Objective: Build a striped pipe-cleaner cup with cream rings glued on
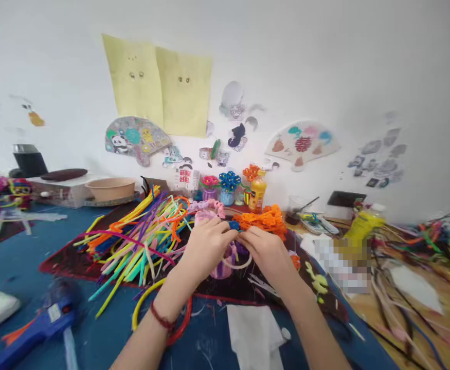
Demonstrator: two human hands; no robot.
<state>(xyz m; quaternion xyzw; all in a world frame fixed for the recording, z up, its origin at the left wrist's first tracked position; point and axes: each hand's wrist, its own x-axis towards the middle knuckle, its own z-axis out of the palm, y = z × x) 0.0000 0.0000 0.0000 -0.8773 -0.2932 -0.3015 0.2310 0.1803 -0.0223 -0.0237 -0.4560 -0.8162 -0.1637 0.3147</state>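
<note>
My left hand (211, 240) and my right hand (265, 252) meet over the dark mat, fingertips pinched together. A small blue pipe-cleaner piece (234, 225) shows at the fingertips; the fingers hide most of it. Directly under the hands stands a small pink and purple pot (221, 268) made of fuzzy strands. A cream strand (242, 266) curves in a loop beside it, close to my right fingers. Behind the hands are a pile of orange pipe-cleaner pieces (265, 220) and a pink fuzzy item (205, 215), partly covered by my left hand.
Many-coloured pipe cleaners (143, 246) lie heaped at left. A blue glue gun (51, 318) rests at front left, a white tissue (253, 334) at front. Scissors (263, 283) lie by my right wrist. Behind stand flower pots (227, 197) and an orange bottle (257, 192); a yellow bottle (363, 226) is right.
</note>
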